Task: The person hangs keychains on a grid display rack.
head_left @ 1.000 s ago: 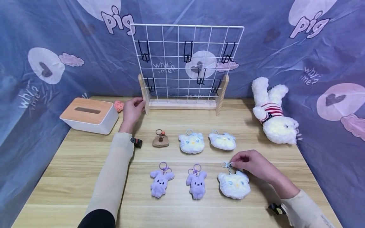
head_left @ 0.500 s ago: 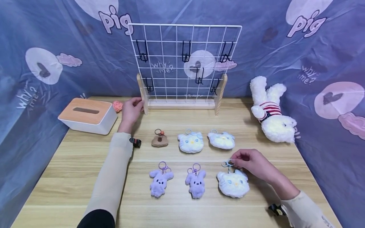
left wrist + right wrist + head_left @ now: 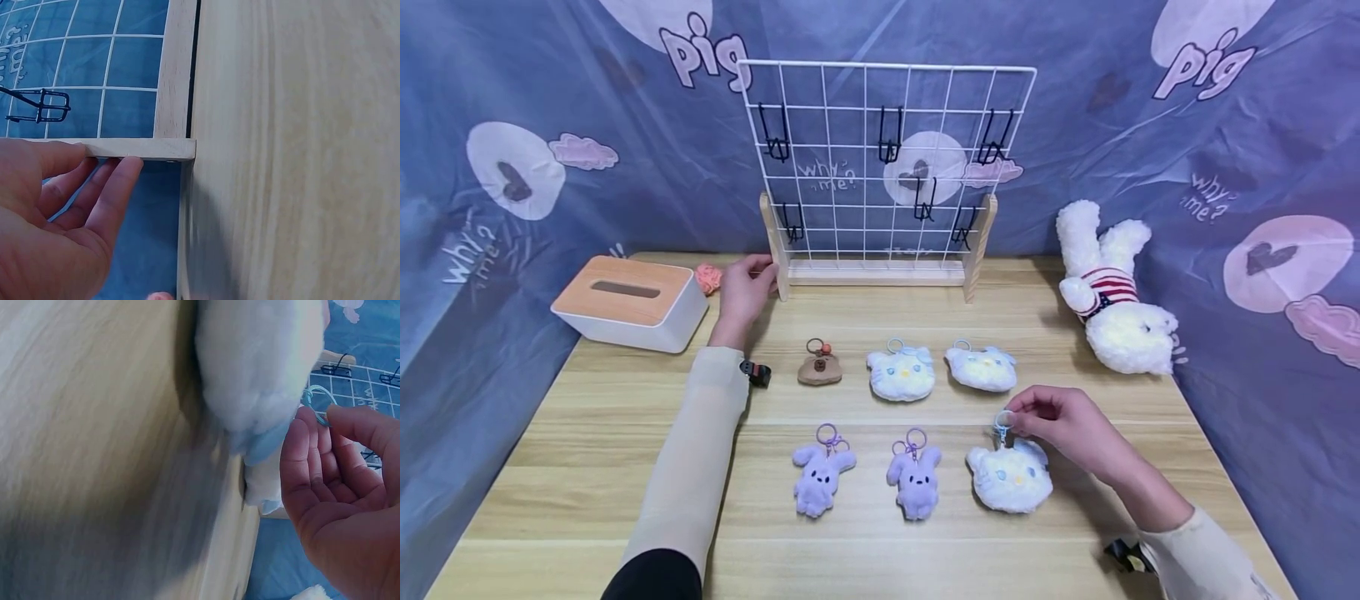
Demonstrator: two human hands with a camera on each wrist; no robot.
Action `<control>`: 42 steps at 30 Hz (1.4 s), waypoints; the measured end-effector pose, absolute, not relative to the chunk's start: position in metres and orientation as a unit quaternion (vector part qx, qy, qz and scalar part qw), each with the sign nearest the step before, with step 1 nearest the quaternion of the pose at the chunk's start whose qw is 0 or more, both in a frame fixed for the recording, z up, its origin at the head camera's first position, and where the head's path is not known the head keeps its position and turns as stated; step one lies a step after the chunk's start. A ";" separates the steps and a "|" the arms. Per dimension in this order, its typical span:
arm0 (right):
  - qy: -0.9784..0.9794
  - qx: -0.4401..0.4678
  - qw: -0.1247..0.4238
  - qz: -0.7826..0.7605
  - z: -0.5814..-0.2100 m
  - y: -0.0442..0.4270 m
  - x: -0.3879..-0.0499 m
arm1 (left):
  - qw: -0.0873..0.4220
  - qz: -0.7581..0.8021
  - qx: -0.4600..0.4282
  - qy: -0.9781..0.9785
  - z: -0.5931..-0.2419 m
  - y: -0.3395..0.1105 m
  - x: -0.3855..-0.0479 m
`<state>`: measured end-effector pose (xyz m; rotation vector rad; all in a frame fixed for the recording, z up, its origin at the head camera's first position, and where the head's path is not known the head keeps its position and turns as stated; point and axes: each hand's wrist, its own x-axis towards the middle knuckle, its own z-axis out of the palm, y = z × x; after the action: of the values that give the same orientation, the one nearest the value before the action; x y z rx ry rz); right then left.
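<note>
My right hand (image 3: 1071, 425) pinches the pale blue key ring (image 3: 324, 403) of a fluffy white cat-face plush keychain (image 3: 1011, 479), between thumb and fingertips. The plush hangs below the ring, close over the table; whether it still touches is unclear. At the back left, my left hand (image 3: 747, 292) holds the wooden leg (image 3: 169, 149) of a white wire grid rack (image 3: 880, 192), thumb and fingers at its edge. Black hooks (image 3: 889, 137) hang on the grid. Two more white cat keychains, one at left (image 3: 901, 373), lie on the table near a brown plush keychain (image 3: 820, 367).
Two purple rabbit keychains, one at left (image 3: 817, 479), lie in the front row. A tissue box (image 3: 625, 304) stands at the back left beside a small pink item (image 3: 707, 279). At right lies a white plush toy (image 3: 1108, 292) in a striped top. Printed cloth (image 3: 1112, 150) encloses the table.
My right hand has lifted the ring a little, and the white cat plush has shifted slightly up and left with it. The left hand stays at the rack leg.
</note>
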<state>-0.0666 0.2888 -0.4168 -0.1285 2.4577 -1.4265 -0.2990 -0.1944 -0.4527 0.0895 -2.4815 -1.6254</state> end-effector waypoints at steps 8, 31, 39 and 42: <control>0.863 -0.038 0.127 -0.487 -0.416 0.288 -0.064 | 0.087 -0.548 0.030 -0.831 -0.453 -0.195 -0.299; 0.862 -0.063 0.050 -0.501 -0.405 0.275 -0.054 | 0.078 -0.559 0.036 -0.825 -0.452 -0.192 -0.300; 0.864 -0.076 0.030 -0.497 -0.396 0.271 -0.055 | 0.067 -0.556 0.043 -0.828 -0.451 -0.194 -0.298; 0.865 -0.077 0.029 -0.496 -0.394 0.269 -0.055 | 0.066 -0.555 0.043 -0.828 -0.451 -0.195 -0.298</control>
<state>-0.0547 0.2693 -0.3936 -0.2364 2.6667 -1.5288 -0.2979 -0.1950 -0.4506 0.1292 -2.4982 -1.6727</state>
